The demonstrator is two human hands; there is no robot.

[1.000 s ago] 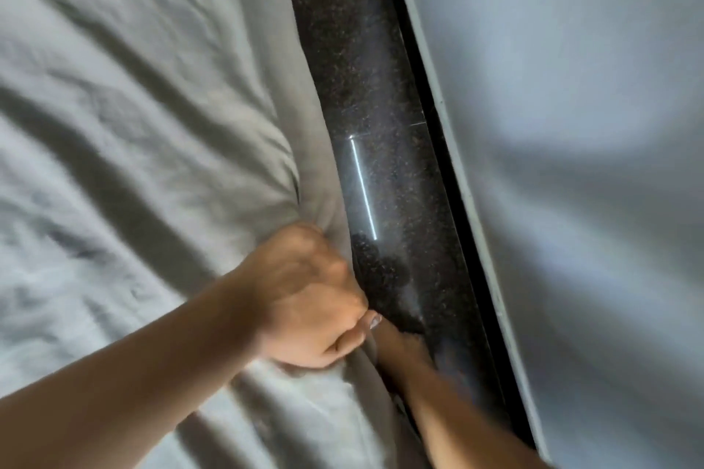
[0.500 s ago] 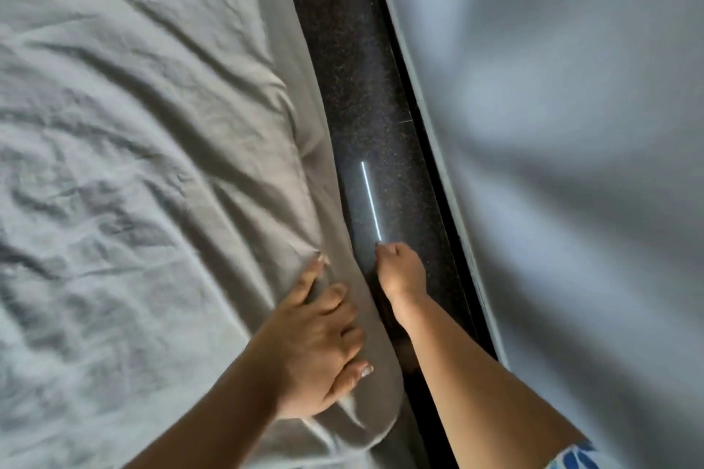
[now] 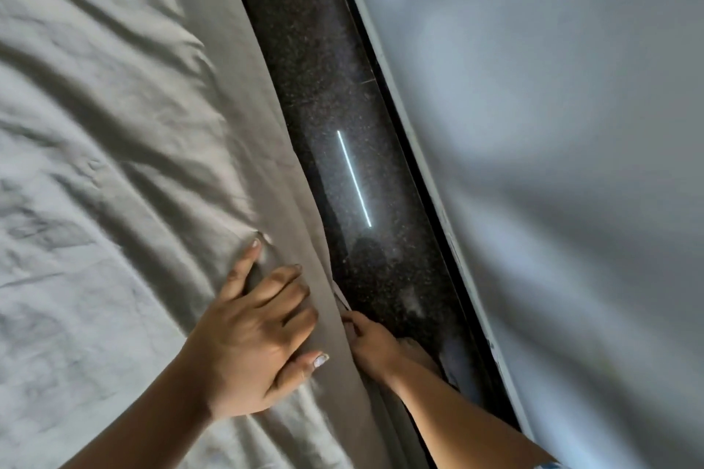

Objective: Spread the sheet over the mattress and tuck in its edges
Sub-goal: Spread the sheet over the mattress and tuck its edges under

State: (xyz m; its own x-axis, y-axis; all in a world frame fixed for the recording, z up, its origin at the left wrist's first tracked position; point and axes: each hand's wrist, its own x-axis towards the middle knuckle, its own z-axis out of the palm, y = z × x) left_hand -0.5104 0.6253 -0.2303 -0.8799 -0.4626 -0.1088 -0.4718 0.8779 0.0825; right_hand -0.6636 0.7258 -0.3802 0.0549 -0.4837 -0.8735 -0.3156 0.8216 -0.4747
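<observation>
Grey sheet (image 3: pixel 114 164) lies over the mattress. Your left hand (image 3: pixel 251 339) presses it flat, fingers open. Your right hand (image 3: pixel 371 345) pinches the hanging edge. Next, push it under.

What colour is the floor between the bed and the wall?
Black with fine pale speckles, polished; the floor shows in the head view.

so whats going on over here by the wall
A person is making a bed. The left hand presses flat on the wrinkled grey sheet at the mattress edge, fingers spread. The right hand reaches down the side, at the sheet's hanging edge, apparently tucking it in. A narrow strip of dark speckled floor separates the bed from the pale wall.
</observation>
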